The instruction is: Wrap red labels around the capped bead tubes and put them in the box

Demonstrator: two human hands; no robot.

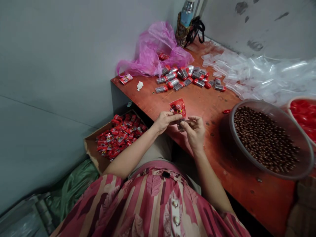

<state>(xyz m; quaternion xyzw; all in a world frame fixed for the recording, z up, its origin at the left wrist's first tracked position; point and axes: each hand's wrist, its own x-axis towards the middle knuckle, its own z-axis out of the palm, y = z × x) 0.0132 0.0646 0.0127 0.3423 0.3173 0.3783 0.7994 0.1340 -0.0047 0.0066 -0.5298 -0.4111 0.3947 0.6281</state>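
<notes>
My left hand (165, 122) pinches a small red printed plastic packet (178, 106) above the table's near edge. Just to its right, my right hand (195, 132) has its thumb and fingers closed on a small clear tube (181, 125) at the packet's lower end. How far the tube sits inside the packet is hidden by my fingers. Beyond my hands lie several filled clear tubes (178, 86) with red caps and dark contents. One red packet (125, 79) lies by the table's left edge.
On the red table (259, 204), a tub (232, 125) of brown balls stands right, near a container of red caps (304, 112). Clear tubes (247, 72) are heaped behind. A pink bag (158, 42) and blue flask (187, 14) stand far back. A carton (90, 144) holds red packets.
</notes>
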